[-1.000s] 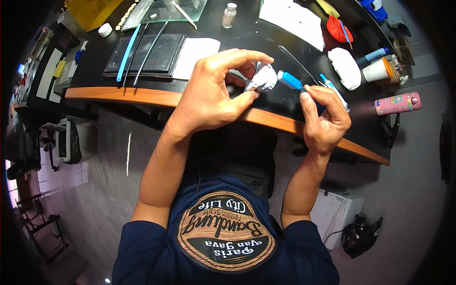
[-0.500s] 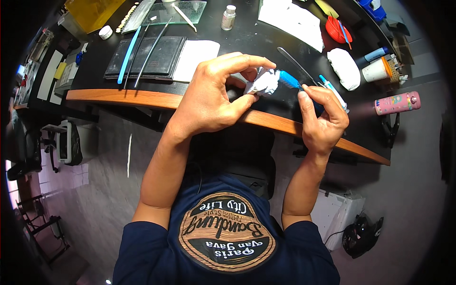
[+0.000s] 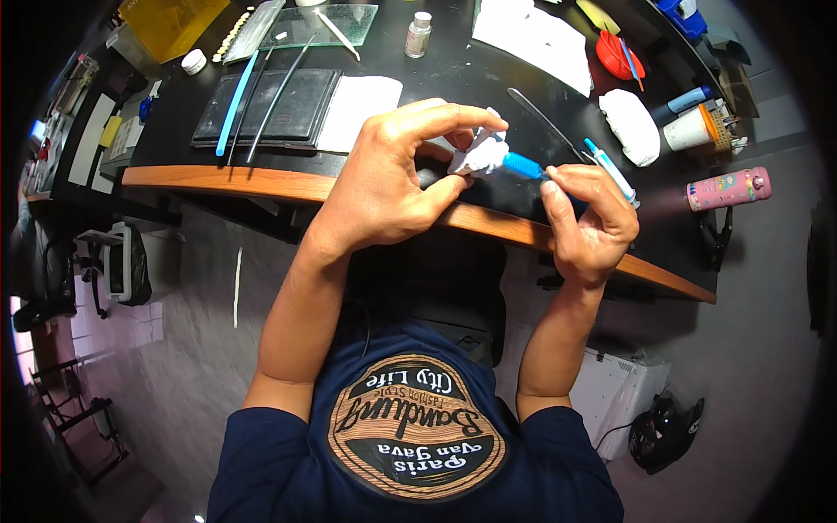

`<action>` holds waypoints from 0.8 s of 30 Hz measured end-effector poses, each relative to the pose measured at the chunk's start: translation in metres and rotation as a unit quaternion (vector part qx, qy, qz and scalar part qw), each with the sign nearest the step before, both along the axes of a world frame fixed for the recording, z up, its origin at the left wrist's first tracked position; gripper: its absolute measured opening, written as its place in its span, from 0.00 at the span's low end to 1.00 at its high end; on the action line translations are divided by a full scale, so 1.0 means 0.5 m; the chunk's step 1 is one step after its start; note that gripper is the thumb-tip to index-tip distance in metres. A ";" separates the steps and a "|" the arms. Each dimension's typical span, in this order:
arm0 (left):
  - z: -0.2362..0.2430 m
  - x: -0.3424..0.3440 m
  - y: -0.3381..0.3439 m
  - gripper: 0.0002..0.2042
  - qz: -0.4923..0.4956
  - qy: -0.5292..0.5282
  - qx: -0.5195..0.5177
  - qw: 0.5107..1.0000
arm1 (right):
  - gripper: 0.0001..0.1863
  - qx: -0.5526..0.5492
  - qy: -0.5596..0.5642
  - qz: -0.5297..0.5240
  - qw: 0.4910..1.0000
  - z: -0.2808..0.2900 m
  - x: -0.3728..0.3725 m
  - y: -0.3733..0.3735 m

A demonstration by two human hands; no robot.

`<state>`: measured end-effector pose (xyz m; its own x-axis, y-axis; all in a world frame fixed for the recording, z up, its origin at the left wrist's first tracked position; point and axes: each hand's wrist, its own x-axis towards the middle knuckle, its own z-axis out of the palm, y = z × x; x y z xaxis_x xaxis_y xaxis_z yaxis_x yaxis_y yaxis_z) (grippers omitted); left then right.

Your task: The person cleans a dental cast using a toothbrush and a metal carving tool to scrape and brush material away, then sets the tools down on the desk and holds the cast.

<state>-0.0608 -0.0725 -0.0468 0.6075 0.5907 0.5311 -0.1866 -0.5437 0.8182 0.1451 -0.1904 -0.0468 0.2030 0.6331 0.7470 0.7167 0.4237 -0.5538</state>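
My left hand (image 3: pixel 397 166) curls its thumb and fingers around a lumpy white piece (image 3: pixel 480 157), above the table's front edge. My right hand (image 3: pixel 593 213) pinches the thin end of a blue ribbed tool (image 3: pixel 523 166); its exact kind is not clear. The tool's wide ribbed end meets the right side of the white piece, and I cannot tell whether it touches or only overlaps in view. Beyond my right hand lie a slim metal spatula (image 3: pixel 542 115) and a syringe with a blue tip (image 3: pixel 612 169).
On the black table, a dark pad (image 3: pixel 301 98) carries long thin tools beside white paper (image 3: pixel 362 109). Farther back stand a small bottle (image 3: pixel 418 37) and a glass slab (image 3: pixel 340 26). Rightward are a white bundle (image 3: pixel 631 129), a red bowl (image 3: pixel 615 57), a cup (image 3: pixel 687 132) and a pink flask (image 3: pixel 729 189).
My right hand has shifted slightly left and down, bringing the blue tool against or closer to the white piece at a flatter angle. My left hand has hardly moved.
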 end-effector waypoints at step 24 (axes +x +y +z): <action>0.001 -0.004 -0.009 0.26 0.027 0.041 -0.035 0.998 | 0.07 0.002 -0.051 0.006 0.999 0.005 0.001 -0.007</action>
<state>-0.0629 -0.0768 -0.0461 0.6137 0.6576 0.4369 -0.0895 -0.4919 0.8660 0.1456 -0.1938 -0.0443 0.1177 0.6326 0.7655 0.7640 0.4348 -0.4768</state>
